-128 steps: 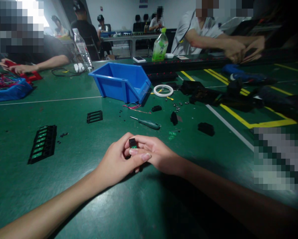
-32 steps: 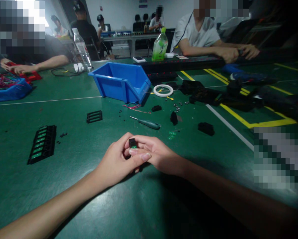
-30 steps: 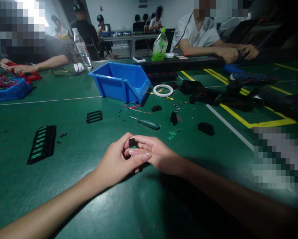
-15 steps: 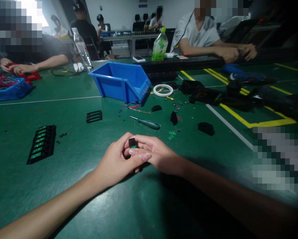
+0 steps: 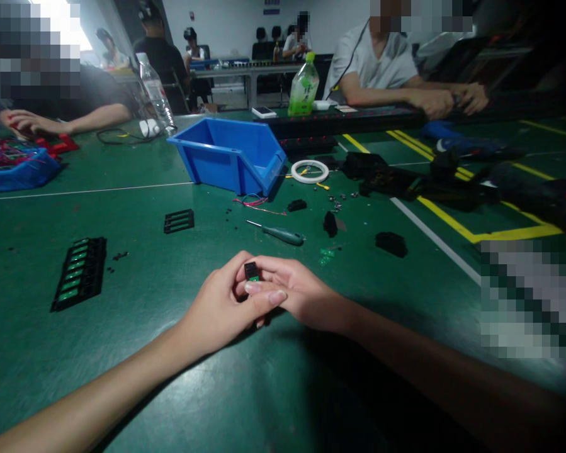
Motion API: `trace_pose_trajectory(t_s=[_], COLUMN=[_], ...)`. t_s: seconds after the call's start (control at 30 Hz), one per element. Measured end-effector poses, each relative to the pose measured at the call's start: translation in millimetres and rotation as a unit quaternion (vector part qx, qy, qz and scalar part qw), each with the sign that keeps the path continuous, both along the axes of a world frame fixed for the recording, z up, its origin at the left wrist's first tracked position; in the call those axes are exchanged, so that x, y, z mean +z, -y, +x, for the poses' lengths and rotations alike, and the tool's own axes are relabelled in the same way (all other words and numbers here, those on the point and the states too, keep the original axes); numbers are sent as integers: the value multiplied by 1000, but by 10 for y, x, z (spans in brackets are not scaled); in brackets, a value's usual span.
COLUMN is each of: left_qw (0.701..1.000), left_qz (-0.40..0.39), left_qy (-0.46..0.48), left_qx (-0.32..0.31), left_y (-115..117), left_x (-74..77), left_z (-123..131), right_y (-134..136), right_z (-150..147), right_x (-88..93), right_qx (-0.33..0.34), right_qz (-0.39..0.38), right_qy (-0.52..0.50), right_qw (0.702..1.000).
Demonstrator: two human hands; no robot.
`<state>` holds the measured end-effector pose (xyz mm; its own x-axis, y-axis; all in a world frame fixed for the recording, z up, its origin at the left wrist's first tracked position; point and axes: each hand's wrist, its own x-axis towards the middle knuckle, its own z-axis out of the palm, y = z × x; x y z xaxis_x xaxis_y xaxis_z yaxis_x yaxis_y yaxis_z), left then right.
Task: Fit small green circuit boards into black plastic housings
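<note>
My left hand (image 5: 216, 308) and my right hand (image 5: 301, 292) rest together on the green table (image 5: 169, 390), fingers closed around a small black part with a green face (image 5: 252, 271). Both hands pinch it between thumbs and fingertips. Just beyond them lies a green-handled screwdriver (image 5: 283, 234). A long black strip with green inserts (image 5: 79, 272) lies to the left, and a smaller black frame (image 5: 179, 221) sits past it.
A blue bin (image 5: 230, 154) stands mid-table, with a white tape ring (image 5: 310, 171), loose black pieces (image 5: 391, 243) and screws nearby. Bottles (image 5: 304, 88) stand at the back. Other people work at the far left and far right edges; yellow lines mark the right side.
My hands and the small part have stayed put. The person at the far left shifted a hand slightly; the person at the far right drew their arms in.
</note>
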<state>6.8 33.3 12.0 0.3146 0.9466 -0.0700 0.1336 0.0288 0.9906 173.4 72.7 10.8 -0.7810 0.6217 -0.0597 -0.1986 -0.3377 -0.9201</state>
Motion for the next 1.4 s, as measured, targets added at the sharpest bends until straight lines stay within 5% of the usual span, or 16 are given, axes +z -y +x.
trace_pose_trajectory(t_s=[1.4], left_qw=[1000], left_qz=[15], left_qy=[-26], left_qx=[-3], left_y=[4], left_x=[-29], left_z=[-16], right_y=[7], right_z=[-8], right_x=[-8], right_qx=[-5], right_qz=[0], right_qy=[-11], right_qw=[1000])
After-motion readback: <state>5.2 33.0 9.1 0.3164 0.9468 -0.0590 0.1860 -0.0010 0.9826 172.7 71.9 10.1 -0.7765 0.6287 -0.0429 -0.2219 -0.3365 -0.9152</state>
